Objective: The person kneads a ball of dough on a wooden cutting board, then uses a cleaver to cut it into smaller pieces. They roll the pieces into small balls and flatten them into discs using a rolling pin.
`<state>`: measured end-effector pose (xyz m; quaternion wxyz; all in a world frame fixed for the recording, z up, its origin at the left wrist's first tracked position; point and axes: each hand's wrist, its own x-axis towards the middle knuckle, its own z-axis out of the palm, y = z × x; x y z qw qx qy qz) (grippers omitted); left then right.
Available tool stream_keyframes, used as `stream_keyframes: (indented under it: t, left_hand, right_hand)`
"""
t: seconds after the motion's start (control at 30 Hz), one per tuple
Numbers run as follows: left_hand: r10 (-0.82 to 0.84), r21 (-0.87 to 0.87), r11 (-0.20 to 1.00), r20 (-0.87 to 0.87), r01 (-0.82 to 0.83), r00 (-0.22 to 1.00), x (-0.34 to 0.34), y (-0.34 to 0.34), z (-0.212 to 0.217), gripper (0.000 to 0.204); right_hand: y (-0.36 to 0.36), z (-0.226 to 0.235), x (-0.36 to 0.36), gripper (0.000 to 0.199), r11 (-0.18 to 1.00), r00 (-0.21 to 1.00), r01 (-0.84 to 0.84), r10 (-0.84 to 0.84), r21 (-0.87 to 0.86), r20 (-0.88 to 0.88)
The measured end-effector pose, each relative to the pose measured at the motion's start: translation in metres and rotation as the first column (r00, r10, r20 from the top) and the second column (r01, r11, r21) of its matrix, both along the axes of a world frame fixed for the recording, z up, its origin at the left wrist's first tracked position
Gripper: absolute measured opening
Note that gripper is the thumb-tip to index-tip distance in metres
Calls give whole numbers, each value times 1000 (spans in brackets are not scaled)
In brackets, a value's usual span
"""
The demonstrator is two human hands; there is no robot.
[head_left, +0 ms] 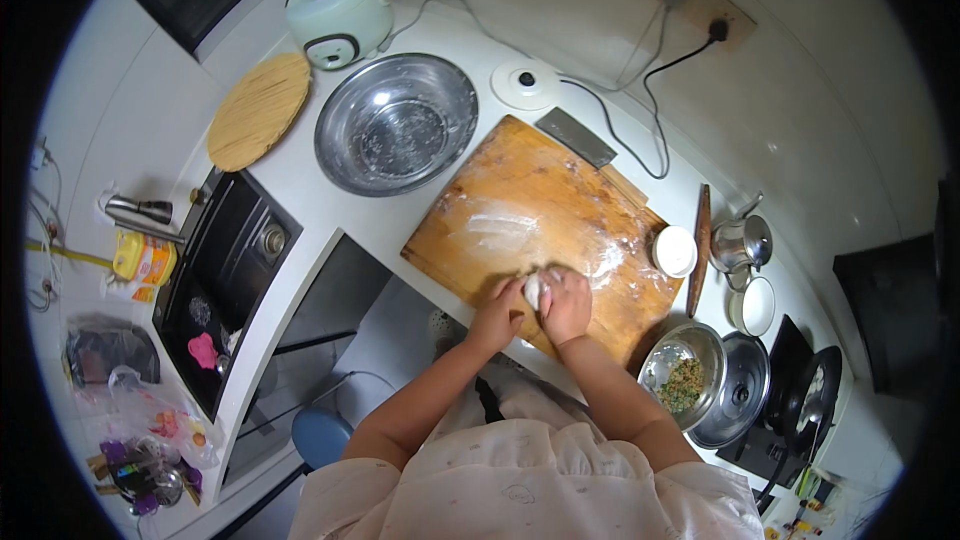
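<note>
A small white piece of dough (533, 291) lies between my two hands, low over the near part of a floured wooden board (470, 210). My left hand (497, 314) is closed against its left side, with the fingers curled. From the right, my right hand (566, 302) wraps round the same piece, its fingers bent over the top. Patches of white flour (500, 225) cover the board around them. A white bowl (674, 251) stands on the board's right edge, and a steel bowl of chopped mixed filling (682, 385) sits beside the near right corner.
At the board's far edge lies a cleaver (577, 137); a rolling pin (699, 250) rests to the right. Behind left stand a large steel basin (397, 125), a round woven lid (260, 112) and a rice cooker (340, 17). A sink (225, 270) is left, a wok (812, 395) right.
</note>
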<state>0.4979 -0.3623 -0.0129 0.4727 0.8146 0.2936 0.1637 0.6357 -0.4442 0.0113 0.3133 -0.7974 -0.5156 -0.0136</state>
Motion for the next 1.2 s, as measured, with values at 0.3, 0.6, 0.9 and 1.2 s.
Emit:
stream_keyframes:
  t: [0.3, 0.6, 0.9, 1.2]
  left_hand:
    - [138, -274, 953, 12, -130, 990, -23, 13, -5, 54]
    - [186, -633, 765, 46, -116, 981, 9, 10, -30, 57]
    - [482, -713, 674, 228, -192, 846, 56, 3, -24, 61]
    - [258, -373, 911, 188, -174, 948, 4, 8, -34, 53]
  right_hand:
    - [83, -26, 48, 20, 968, 981, 192, -185, -160, 56]
    - [131, -24, 77, 42, 847, 885, 391, -454, -360, -108]
    - [72, 8, 58, 61, 955, 323, 244, -244, -169, -914]
    - [28, 13, 3, 22, 951, 951, -309, 309, -6, -2]
